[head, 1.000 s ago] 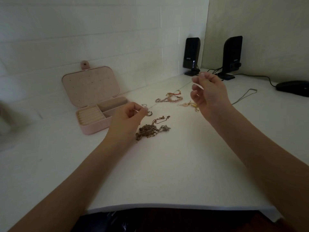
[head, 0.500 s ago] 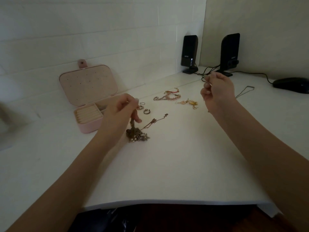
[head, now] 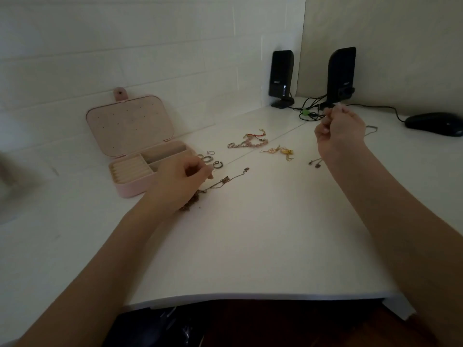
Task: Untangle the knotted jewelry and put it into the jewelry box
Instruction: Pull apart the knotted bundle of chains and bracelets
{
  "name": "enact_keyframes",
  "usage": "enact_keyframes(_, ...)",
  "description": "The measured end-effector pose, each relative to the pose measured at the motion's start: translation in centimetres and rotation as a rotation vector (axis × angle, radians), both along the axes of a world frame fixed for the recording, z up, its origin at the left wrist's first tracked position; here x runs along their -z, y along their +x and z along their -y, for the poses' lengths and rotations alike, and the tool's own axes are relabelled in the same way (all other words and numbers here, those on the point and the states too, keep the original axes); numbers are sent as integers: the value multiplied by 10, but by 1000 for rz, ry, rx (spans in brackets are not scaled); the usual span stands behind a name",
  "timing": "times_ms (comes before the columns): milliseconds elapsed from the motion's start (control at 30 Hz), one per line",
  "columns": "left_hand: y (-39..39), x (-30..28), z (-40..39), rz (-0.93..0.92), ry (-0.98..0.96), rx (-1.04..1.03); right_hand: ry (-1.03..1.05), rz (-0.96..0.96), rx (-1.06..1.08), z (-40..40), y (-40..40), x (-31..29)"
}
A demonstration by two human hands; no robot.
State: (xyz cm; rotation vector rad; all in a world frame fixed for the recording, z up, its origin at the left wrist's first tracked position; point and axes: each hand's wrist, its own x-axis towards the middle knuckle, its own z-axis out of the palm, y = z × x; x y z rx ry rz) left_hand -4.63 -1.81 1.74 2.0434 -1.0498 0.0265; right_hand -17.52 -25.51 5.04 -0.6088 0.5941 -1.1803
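Pink jewelry box [head: 130,126] lies open; just right of it the left hand [head: 179,182] curls over the tangled chains [head: 218,184], half hiding them. Farther right, the raised right hand [head: 338,131] pinches something too fine to identify.

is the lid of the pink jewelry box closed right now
No, the pink jewelry box stands open, its lid tilted back toward the wall and the ring rolls and compartments inside in view.

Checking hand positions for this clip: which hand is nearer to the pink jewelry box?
Left. The left hand sits just beside the open jewelry box, at its right front corner. The right hand is raised far across the table, near the speakers.
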Motion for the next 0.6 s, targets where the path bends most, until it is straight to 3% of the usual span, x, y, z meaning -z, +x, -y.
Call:
enact_keyframes(133,5,-2,3,-227,-61,20,38,13,44,7,-2,2)
enact_keyframes(233,7,-3,1,-248,-45,57,62,55,12,6,-2,2)
enact_keyframes(367,5,-2,0,-222,-171,78,-16,95,-283,-10,1,-4)
enact_keyframes(467,3,-2,3,-223,-240,118,-310,-161,-537,-42,12,-4)
enact_keyframes(600,-4,-2,3,-261,-279,183,-927,-771,-726,-87,24,8)
